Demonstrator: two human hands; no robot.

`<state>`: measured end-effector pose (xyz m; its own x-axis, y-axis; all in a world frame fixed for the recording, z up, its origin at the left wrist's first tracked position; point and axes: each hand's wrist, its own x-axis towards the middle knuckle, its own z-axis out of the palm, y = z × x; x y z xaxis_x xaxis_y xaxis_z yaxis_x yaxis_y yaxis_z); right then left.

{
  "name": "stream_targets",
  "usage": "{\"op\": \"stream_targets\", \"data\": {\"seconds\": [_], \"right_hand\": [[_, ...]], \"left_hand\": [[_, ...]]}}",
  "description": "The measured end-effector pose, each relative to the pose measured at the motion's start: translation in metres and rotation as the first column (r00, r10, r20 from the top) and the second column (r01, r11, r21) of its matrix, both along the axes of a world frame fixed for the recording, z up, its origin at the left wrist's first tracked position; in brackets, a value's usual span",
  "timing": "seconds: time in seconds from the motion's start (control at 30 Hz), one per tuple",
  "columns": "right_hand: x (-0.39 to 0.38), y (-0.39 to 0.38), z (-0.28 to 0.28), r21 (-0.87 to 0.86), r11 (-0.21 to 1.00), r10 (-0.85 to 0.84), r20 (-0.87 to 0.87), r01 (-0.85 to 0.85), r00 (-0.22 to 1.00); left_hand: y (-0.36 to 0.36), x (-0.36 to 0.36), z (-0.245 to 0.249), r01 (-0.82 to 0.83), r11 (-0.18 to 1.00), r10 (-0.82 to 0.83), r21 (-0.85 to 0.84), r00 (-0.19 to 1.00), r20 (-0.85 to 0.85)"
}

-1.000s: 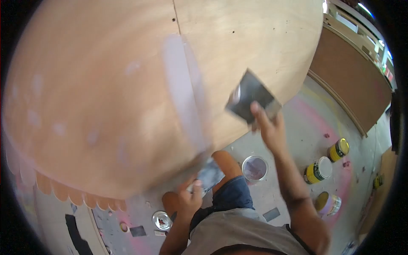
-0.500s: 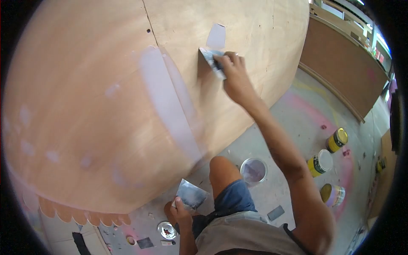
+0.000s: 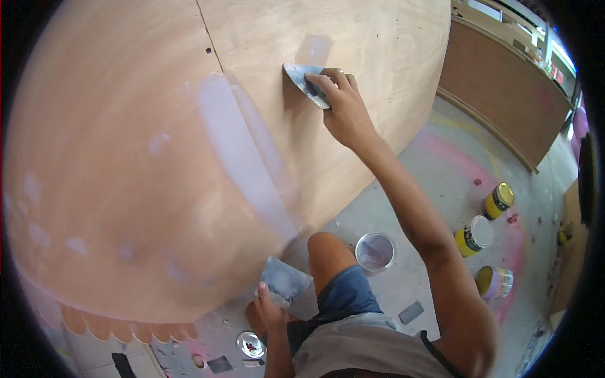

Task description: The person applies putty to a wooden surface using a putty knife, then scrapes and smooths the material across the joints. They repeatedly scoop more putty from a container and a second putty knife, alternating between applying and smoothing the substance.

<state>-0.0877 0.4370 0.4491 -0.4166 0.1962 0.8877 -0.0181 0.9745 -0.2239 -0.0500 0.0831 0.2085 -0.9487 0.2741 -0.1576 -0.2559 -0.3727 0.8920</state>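
Note:
My right hand (image 3: 343,104) grips a putty spreader (image 3: 307,85), its blade pressed against a large curved plywood surface (image 3: 170,208). Just above the blade lies a thin smear of pale lilac filler (image 3: 313,50). Lower down, my left hand (image 3: 271,307) pinches the edge of a second spreader (image 3: 285,278), a square plate coated with greyish filler and held face up near my knee. A long band of lilac filler (image 3: 233,142) runs along a seam in the plywood, with smaller dabs farther left.
An open tin of lilac filler (image 3: 375,252) stands on the floor by my knee. Several yellow tins (image 3: 499,200) are at the right. A small round tin (image 3: 251,344) and a grey pad (image 3: 411,312) lie near me. A brown panel (image 3: 504,88) stands behind.
The filler patch above the right-hand spreader has become wider and thinner. The view has shifted slightly, and the left-hand plate appears a little higher and more tilted.

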Motion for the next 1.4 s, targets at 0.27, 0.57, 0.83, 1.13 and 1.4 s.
{"op": "stream_targets", "data": {"seconds": [0.27, 0.57, 0.83, 1.13, 1.4], "right_hand": [[0.121, -0.075, -0.025, -0.141, 0.669, 0.743, 0.104, -0.730, 0.661], [0.130, -0.088, -0.100, -0.432, 0.843, 0.477, 0.323, -0.321, 0.817], [0.155, -0.137, -0.138, -0.871, -0.464, 0.581, -0.436, -0.160, 0.687], [0.128, -0.149, -0.109, -0.728, -0.221, -0.174, -0.625, -0.649, 0.761], [0.142, -0.176, -0.092, -0.916, -0.099, 0.355, -0.397, -0.389, 0.846]], "left_hand": [[0.076, -0.005, 0.097, 0.326, 0.511, -0.588, 0.796, 0.807, 0.047], [0.061, 0.001, 0.128, 0.498, 0.679, -0.518, 0.540, 0.846, -0.128], [0.081, 0.004, 0.123, 0.143, 0.781, -0.235, 0.608, 0.969, 0.073], [0.069, 0.002, 0.126, 0.200, 0.823, -0.201, 0.532, 0.978, -0.056], [0.056, -0.004, 0.126, 0.011, 0.999, -0.028, -0.035, 0.842, -0.539]]}}
